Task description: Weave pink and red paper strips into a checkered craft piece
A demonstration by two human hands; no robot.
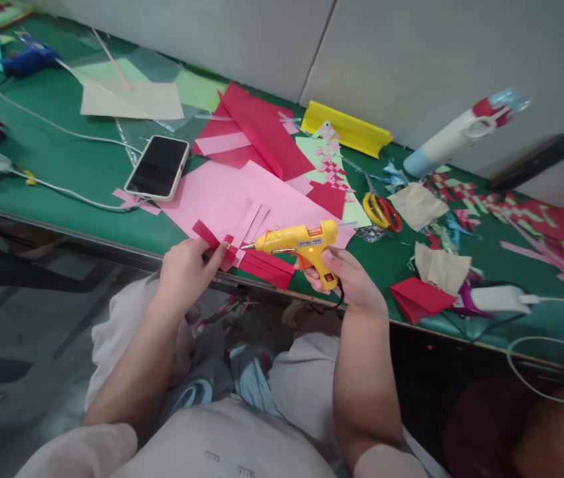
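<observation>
My right hand grips a yellow glue gun by its handle, nozzle pointing left toward a woven piece of red and pink paper strips. My left hand pinches the left end of that woven paper at the table's front edge, fingers closed on it. A large pink sheet lies under and behind the strips. The gun's black cord hangs down below my right hand.
A phone lies face up left of the pink sheet. Red paper, a yellow folded piece, scissors with yellow and red handles, paper scraps, a white bottle, cables, and a blue glue gun crowd the green table.
</observation>
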